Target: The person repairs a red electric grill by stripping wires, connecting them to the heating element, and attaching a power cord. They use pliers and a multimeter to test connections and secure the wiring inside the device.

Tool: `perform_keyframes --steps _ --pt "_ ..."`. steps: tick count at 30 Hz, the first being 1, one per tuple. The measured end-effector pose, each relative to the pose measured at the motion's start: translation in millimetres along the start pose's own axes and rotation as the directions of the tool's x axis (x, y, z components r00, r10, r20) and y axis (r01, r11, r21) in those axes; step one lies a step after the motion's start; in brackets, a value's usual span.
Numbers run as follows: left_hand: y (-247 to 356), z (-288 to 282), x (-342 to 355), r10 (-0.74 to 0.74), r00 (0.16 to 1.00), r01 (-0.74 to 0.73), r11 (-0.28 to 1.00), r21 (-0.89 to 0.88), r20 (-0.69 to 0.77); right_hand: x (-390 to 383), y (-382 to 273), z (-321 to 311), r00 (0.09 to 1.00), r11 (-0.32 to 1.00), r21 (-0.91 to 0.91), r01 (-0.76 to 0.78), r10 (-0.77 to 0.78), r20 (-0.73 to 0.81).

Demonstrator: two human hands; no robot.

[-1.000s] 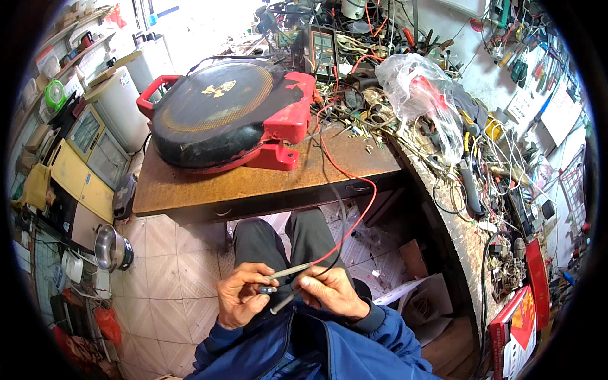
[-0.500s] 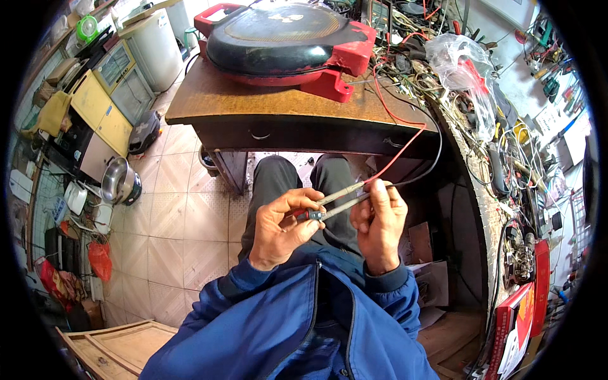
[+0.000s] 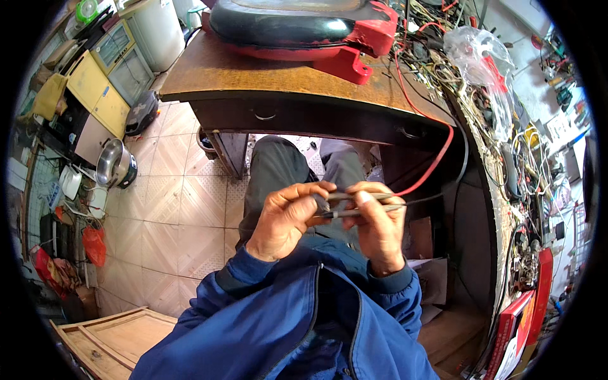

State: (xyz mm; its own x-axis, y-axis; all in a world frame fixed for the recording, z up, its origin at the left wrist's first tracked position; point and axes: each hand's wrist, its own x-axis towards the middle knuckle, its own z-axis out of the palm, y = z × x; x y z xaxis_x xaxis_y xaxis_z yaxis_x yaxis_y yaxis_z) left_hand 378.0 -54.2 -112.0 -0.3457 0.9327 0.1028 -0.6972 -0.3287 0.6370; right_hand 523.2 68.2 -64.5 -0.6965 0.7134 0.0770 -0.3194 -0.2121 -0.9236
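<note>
Over your lap, your left hand [image 3: 285, 218] and right hand [image 3: 377, 225] are both closed in a grip on two thin probes [image 3: 361, 204], held side by side with their tips pinched in the left fingers. A red lead [image 3: 437, 161] and a black lead [image 3: 459, 171] run from them up to the worktop [image 3: 266, 79]. The probes touch nothing else yet, so any testing on the red-and-black appliance [image 3: 297, 28] beyond looks still undone.
</note>
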Motion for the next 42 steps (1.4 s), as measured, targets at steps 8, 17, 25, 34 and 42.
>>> perform_keyframes --steps 8,17,25,34,42 --pt "6.9 7.8 8.3 -0.022 0.971 -0.054 0.95 -0.306 -0.237 4.5 3.2 27.0 0.974 0.965 -0.235 0.117 -0.066 0.216" --pt "-6.0 -4.9 7.0 -0.033 0.99 -0.001 0.97 -0.243 -0.135 2.9 26.8 17.9 0.958 0.963 -0.265 -0.048 0.12 0.262" --pt "-8.3 -2.8 7.4 -0.126 0.978 0.07 0.948 -0.309 -0.164 0.3 16.0 6.8 0.993 0.997 -0.069 0.02 -0.012 0.117" --pt "-11.9 -2.2 6.7 -0.166 0.965 0.101 0.95 -0.296 -0.202 8.1 16.2 -0.5 0.997 0.997 0.02 0.072 -0.072 0.002" --pt "-13.0 2.1 6.1 -0.15 0.968 0.097 0.963 -0.25 -0.202 8.6 19.9 -0.7 0.996 0.996 0.019 0.088 -0.088 0.022"
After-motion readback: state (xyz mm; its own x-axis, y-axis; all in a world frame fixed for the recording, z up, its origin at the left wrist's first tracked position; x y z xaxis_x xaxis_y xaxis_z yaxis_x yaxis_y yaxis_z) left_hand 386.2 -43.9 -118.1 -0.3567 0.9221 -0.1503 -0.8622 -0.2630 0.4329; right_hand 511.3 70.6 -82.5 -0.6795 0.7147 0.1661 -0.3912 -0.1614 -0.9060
